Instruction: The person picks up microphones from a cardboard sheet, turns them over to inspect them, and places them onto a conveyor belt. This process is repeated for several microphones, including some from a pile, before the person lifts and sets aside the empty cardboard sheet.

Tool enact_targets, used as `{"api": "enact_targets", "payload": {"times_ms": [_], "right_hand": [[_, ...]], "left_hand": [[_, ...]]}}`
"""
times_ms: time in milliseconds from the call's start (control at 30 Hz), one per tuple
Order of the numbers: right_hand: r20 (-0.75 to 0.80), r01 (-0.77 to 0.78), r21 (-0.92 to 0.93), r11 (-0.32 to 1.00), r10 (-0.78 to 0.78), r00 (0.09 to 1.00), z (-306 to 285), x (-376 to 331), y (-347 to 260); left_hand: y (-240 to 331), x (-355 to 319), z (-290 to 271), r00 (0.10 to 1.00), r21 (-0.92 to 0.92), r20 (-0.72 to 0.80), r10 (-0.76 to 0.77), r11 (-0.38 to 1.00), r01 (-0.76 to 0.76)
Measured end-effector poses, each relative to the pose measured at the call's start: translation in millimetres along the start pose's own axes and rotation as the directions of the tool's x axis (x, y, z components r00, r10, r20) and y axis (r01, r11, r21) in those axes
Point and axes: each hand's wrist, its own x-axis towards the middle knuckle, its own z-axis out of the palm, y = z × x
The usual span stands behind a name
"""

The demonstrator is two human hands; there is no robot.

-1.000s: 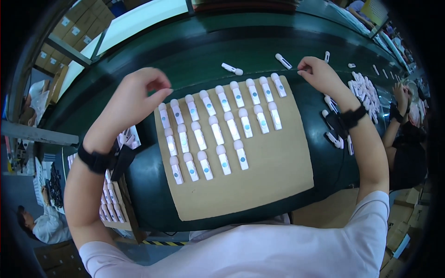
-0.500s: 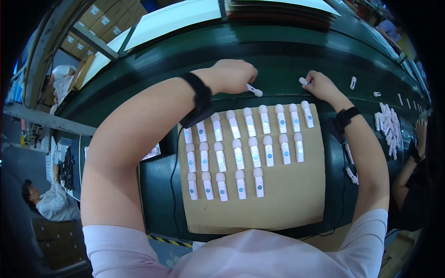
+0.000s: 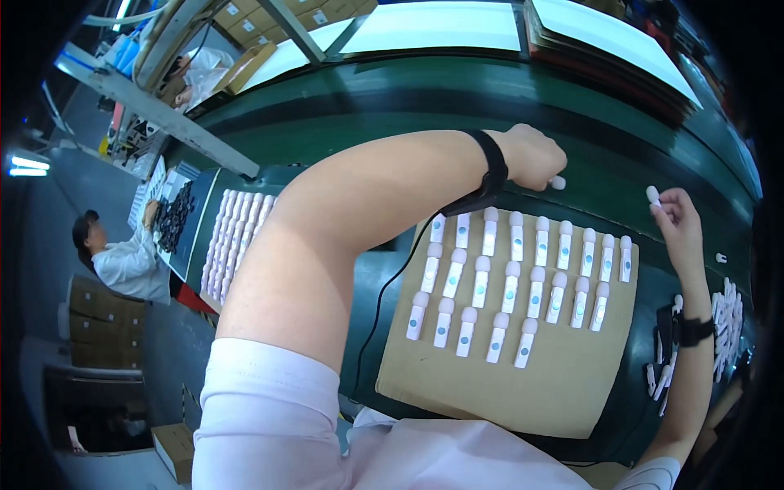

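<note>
My left hand [image 3: 535, 157] is closed beyond the far edge of a cardboard sheet [image 3: 563, 392]. A pale round head [image 3: 558, 183] sticks out from under its fingers; the rest of that wand is hidden. To the right, past the sheet's far right corner, my right hand [image 3: 679, 216] pinches a small wand-shaped device [image 3: 652, 196] by its body, round head up. On the sheet, pale pink-white wands [image 3: 510, 286] with round heads and blue dots lie in three rows. The nearest row is shorter and fills only the left side.
A heap of pale wand parts [image 3: 725, 322] lies at the right, with more loose parts [image 3: 660, 377] beside my right forearm. A small round-headed piece [image 3: 720, 258] rests on the green surface. Filled rows of wands [image 3: 233, 237] stand at left. A black cord [image 3: 371, 327] runs from my left wristband.
The view has swung left, so the sheet sits further right. My right hand has shifted right of the sheet's corner, where a loose wand lay. Both hands remain closed on wands.
</note>
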Motion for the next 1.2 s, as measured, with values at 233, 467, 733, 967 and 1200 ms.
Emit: {"api": "enact_targets", "payload": {"times_ms": [233, 467, 733, 967, 1200], "right_hand": [[0.048, -0.122, 0.367, 0.922, 0.112, 0.993, 4, -97, -96], [0.025, -0.077, 0.375, 0.924, 0.073, 0.997, 16, -214, -151], [0.064, -0.023, 0.389, 0.921, -0.002, 0.998, 69, -246, -156], [0.099, 0.097, 0.432, 0.896, -0.154, 0.983, 97, -230, -167], [0.098, 0.111, 0.548, 0.829, -0.195, 0.976, 109, -233, -168]], "left_hand": [[23, -92, -4, 0.872, -0.76, -0.456, -0.178, 0.588, -0.278], [95, -224, 22, 0.912, -0.872, -0.276, -0.303, -0.32, -0.37], [160, -275, 83, 0.797, -0.779, -0.234, -0.557, -0.383, -0.497], [177, -272, 87, 0.709, -0.921, -0.377, -0.596, 0.158, -0.357], [180, -271, 84, 0.742, -0.913, -0.409, -0.531, 0.22, -0.345]]}}
